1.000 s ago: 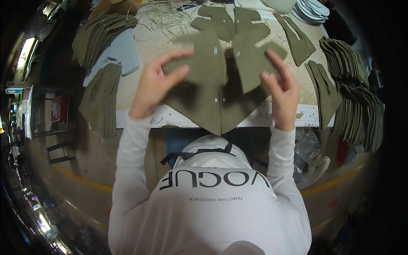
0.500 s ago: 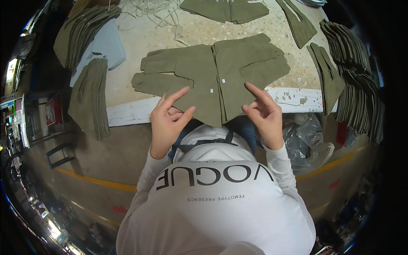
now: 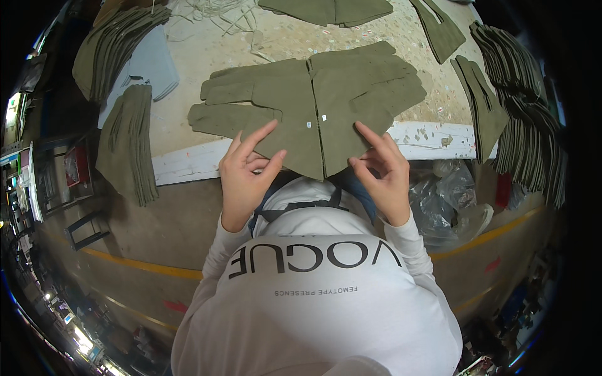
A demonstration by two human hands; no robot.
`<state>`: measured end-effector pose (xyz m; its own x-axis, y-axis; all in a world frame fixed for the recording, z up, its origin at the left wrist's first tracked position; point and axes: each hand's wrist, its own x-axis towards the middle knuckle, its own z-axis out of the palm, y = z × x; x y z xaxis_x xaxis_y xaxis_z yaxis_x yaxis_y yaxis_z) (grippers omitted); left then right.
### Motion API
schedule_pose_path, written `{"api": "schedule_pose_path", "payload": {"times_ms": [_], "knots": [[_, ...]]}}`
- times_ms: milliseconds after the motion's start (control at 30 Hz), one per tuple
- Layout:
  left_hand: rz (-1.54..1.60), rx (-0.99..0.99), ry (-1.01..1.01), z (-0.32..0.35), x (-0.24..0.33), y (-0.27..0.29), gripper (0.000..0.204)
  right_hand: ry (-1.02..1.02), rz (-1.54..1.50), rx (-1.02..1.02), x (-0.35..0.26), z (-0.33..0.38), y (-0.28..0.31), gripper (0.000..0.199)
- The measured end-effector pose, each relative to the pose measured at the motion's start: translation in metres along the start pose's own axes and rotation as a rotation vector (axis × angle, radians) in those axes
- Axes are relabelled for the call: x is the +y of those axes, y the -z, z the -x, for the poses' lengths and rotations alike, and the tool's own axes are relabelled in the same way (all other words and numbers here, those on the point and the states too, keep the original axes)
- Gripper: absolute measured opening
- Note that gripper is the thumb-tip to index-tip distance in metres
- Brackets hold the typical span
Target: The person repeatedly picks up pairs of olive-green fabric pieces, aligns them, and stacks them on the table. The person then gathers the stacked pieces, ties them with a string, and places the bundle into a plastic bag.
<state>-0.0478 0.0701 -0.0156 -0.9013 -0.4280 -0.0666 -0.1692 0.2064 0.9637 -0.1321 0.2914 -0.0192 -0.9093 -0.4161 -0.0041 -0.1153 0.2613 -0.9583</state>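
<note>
Two olive-green cut fabric pieces lie side by side on the table before me, their straight edges nearly meeting in the middle. The left fabric piece and the right fabric piece each have a slit running in from the outer side and a small white sticker near the middle edge. My left hand is at the lower side of the left piece, fingers apart, index finger stretched over the cloth. Over the right piece's lower edge, my right hand has its index finger and thumb spread. Neither hand holds anything.
Stacks of olive fabric lie at left, far left and right. More olive pieces lie at the far side, near loose pale strips. Clear plastic bags sit below the table edge at right.
The whole view has shifted slightly, so the table and cloth sit a little higher and further left. My right hand is a bit further left; both hands keep nearly the same pose.
</note>
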Motion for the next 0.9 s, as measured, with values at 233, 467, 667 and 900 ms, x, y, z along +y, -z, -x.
{"api": "schedule_pose_path", "payload": {"times_ms": [233, 467, 667, 900], "knots": [[-0.144, -0.127, 0.185, -0.006, 0.02, 0.011, 0.045, 0.159, 0.522, -0.096, -0.018, 0.0, 0.015, 0.048], [-0.048, -0.184, 0.237, -0.013, 0.036, 0.043, 0.038, 0.517, 0.623, -0.238, -0.011, -0.011, 0.01, 0.05], [0.244, -0.329, 0.227, -0.037, 0.046, 0.007, 0.043, 0.269, 0.186, 0.076, -0.013, -0.012, 0.013, 0.022], [-0.214, -0.279, -0.289, -0.056, 0.042, -0.058, 0.048, 0.422, 0.231, 0.072, -0.02, 0.007, 0.001, 0.027]]}}
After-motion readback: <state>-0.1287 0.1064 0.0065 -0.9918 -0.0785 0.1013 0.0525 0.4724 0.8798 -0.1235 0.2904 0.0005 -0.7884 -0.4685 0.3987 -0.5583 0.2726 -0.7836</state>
